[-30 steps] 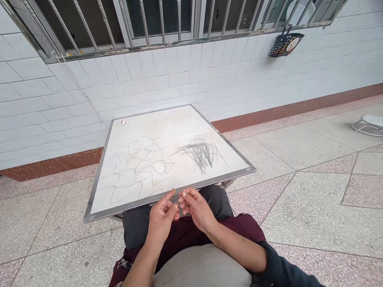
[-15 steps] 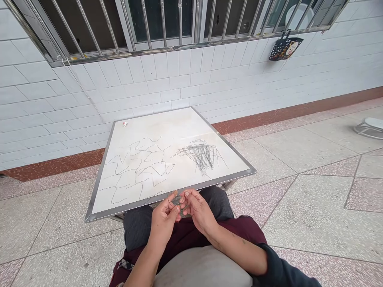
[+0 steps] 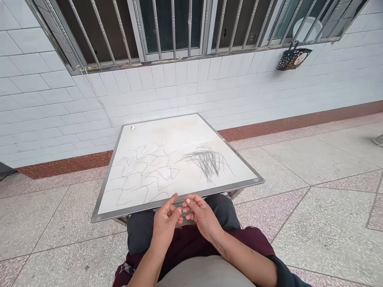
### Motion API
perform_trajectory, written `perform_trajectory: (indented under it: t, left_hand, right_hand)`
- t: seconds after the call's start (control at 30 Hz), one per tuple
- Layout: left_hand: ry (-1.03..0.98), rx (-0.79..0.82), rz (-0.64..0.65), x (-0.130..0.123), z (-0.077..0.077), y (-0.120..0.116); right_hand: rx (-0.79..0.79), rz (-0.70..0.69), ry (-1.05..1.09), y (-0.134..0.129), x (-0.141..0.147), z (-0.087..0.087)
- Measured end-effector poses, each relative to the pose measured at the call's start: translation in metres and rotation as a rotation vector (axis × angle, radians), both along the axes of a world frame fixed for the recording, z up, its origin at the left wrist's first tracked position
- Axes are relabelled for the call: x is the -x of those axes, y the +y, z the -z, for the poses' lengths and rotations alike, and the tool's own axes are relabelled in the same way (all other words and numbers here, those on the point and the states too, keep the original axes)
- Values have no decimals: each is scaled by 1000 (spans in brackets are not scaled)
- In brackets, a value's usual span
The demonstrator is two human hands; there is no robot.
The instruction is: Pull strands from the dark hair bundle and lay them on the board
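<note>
A thin dark wire point(image 3: 161, 193) arcs over the table's front edge into my left hand point(image 3: 166, 221). That hand is closed on it between thumb and fingers, with the index fingertip raised. Close beside it, my right hand point(image 3: 202, 217) pinches thumb against index finger; what lies in that pinch is too fine to make out. Both hands are above my lap at the near edge. Several bent, wavy wires point(image 3: 141, 173) lie spread over the left half of the white tabletop point(image 3: 167, 129). To their right is a loose heap of straighter dark wires point(image 3: 209, 161).
A grey metal rim point(image 3: 103, 216) borders the table. Near its far left corner lies a small red-and-white item point(image 3: 133, 128). Behind stands a white tiled wall point(image 3: 179, 93) with a barred window; a dark patterned bag point(image 3: 295, 58) hangs from the bars.
The camera view has shifted, so the table and wall appear lower and farther right. My hands stay close together, with only slight finger movement.
</note>
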State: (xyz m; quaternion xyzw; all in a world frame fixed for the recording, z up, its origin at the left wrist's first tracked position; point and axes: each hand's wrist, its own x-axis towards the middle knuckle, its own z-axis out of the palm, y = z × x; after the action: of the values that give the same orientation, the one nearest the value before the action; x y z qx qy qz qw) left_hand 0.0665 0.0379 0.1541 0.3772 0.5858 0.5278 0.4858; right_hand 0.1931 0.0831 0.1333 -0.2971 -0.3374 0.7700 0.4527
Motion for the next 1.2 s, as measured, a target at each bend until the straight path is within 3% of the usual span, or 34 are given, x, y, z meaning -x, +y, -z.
perform_trajectory:
  t: [0.43,0.53,0.63,0.8,0.9,1.2]
  left_hand:
    - [22,-1,37,7,14,2]
    - [67,25,89,14,37,-1]
    - [149,53,102,28,75,-6]
    - [95,113,-17,55,133,-10]
    - [15,127,-93,64,148,-7]
    - [93,174,-41,68,180,3]
  right_hand:
    - [-46,142,-60,26,-8,1]
    - [-64,193,-83,51,-9,2]
    - [-76,245,-150,91,-7,3]
    - [-66,324,-246,170,1,3]
    - [-35,361,-292,212,10,3]
    - [103,287,-397,296,58,18]
